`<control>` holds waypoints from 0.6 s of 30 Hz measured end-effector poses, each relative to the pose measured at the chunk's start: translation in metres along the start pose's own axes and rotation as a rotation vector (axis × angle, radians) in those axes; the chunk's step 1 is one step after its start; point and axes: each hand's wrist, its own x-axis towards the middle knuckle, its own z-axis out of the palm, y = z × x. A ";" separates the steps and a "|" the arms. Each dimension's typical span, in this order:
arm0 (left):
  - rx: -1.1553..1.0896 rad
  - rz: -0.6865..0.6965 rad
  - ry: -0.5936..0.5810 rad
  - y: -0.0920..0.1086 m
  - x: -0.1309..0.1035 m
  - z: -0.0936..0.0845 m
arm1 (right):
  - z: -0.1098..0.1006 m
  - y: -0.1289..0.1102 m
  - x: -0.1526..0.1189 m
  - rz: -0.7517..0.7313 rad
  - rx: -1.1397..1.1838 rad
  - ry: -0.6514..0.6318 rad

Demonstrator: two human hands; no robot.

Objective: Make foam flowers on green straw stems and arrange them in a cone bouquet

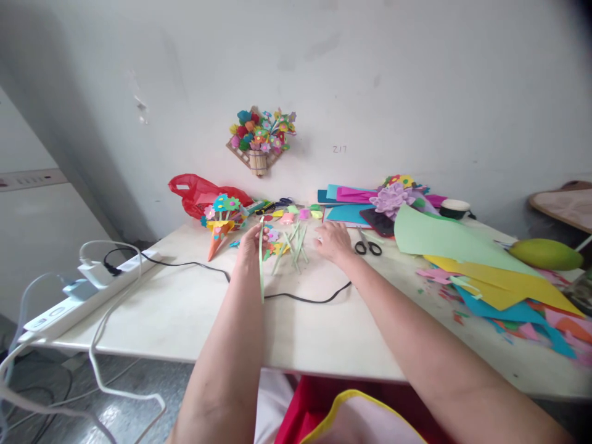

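Observation:
My left hand (253,242) is closed on a long light green strip (261,271), which hangs down beside my wrist. Across the pile, my right hand (333,243) rests at the table with its fingers bent; whether anything is under its fingertips is hidden. Between the hands lie several pale green strips (296,246), crossing one another. Small foam flowers (276,248) sit next to my left hand. Black-handled scissors (368,248) lie just right of my right hand.
An orange cone with foam flowers (216,240) and a red bag (198,196) stand back left. Foam sheets (462,243) and scraps cover the right side. A power strip (92,296) lies left; a black cable (309,300) crosses the table.

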 end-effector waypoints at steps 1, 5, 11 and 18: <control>-0.009 -0.010 0.002 -0.001 0.000 0.000 | 0.000 -0.008 0.001 -0.070 0.036 -0.006; -0.029 -0.025 0.030 -0.003 0.000 0.001 | 0.005 -0.034 0.006 -0.222 0.121 -0.063; -0.047 -0.004 0.017 0.001 -0.001 -0.003 | 0.015 -0.053 0.016 -0.264 0.158 -0.143; -0.064 0.020 0.022 0.003 0.000 -0.009 | 0.028 -0.067 0.033 -0.318 0.176 -0.212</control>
